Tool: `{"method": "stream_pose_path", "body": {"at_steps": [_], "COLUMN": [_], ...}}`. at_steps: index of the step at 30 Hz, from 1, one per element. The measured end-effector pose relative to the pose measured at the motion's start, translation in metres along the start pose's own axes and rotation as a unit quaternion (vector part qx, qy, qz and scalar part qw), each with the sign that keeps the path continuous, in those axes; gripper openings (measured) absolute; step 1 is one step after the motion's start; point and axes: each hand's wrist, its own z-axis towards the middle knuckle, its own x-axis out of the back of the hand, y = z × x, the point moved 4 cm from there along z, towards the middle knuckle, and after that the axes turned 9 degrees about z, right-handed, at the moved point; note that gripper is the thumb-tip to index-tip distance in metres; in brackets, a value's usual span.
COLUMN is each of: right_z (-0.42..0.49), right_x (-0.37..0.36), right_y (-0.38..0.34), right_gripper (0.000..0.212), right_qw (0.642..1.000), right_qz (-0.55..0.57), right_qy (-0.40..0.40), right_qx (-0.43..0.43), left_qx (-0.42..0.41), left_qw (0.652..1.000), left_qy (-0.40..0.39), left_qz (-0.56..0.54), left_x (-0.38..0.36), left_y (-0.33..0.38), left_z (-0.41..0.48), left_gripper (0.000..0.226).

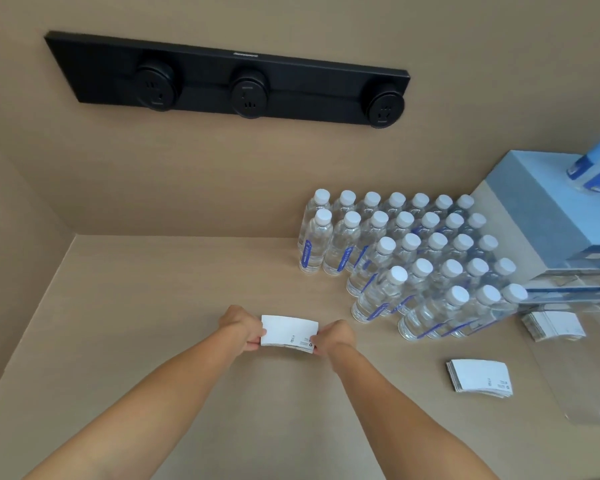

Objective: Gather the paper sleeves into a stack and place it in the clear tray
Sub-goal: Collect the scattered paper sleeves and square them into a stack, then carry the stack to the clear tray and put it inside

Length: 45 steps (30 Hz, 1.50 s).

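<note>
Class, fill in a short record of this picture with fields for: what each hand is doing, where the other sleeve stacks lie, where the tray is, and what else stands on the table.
left hand: grips the left end of the held stack of paper sleeves
right hand: grips its right end
second stack: lies on the table, near the right edge
third stack: in the clear tray, far right
water bottles: upright in rows, right of centre

sleeve stacks point(289, 333) showing: 3 | clear trays point(589, 375) sitting: 1 | hands point(240, 327) showing: 2 | wall sockets point(156, 85) showing: 3
</note>
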Motion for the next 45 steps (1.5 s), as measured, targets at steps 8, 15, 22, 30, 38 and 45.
{"method": "stream_pose_path", "body": {"at_steps": [8, 15, 22, 30, 38, 45], "right_z": [-0.013, -0.016, 0.018, 0.072, 0.104, 0.110], "right_x": [0.071, 0.156, 0.262, 0.347, 0.360, 0.353], "right_y": [0.072, 0.136, 0.180, 0.211, 0.204, 0.206], "right_gripper": [0.026, 0.029, 0.034, 0.014, 0.017, 0.013], "right_qw": [0.989, 0.973, 0.974, 0.990, 0.997, 0.999], "right_qz": [0.086, 0.125, 0.118, 0.051, 0.011, -0.009], "right_qy": [0.108, 0.178, 0.185, 0.132, 0.077, 0.048], "right_qx": [-0.057, -0.074, -0.053, -0.015, 0.012, 0.009], "left_qx": [-0.055, -0.092, -0.106, -0.073, -0.033, -0.015], "left_qw": [0.994, 0.985, 0.985, 0.995, 0.998, 0.999], "left_qy": [-0.067, -0.101, -0.106, -0.068, -0.050, -0.041], "left_qz": [0.066, 0.107, 0.090, 0.031, 0.013, 0.017], "left_x": [-0.083, -0.177, -0.278, -0.360, -0.375, -0.383], "left_y": [0.028, 0.057, 0.095, 0.117, 0.130, 0.126], "left_z": [-0.027, -0.070, -0.117, -0.153, -0.157, -0.154], "left_gripper": [0.027, 0.028, 0.031, 0.032, 0.033, 0.029]}}
